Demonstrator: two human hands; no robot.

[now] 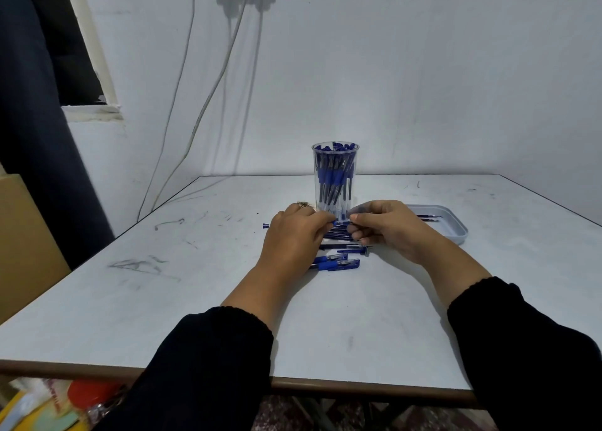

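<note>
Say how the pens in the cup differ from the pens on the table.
Pens in the cup stand upright, packed; pens on the table lie flat, scattered. Left hand and right hand pinch one of the pens on the table, not pens in the cup. All blue.

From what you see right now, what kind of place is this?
Probably a workbench for assembling pens: a scuffed white table, a clear cup packed with blue pens, a grey tray with refills, and the left hand and right hand pinching a pen over loose pen parts.
</note>
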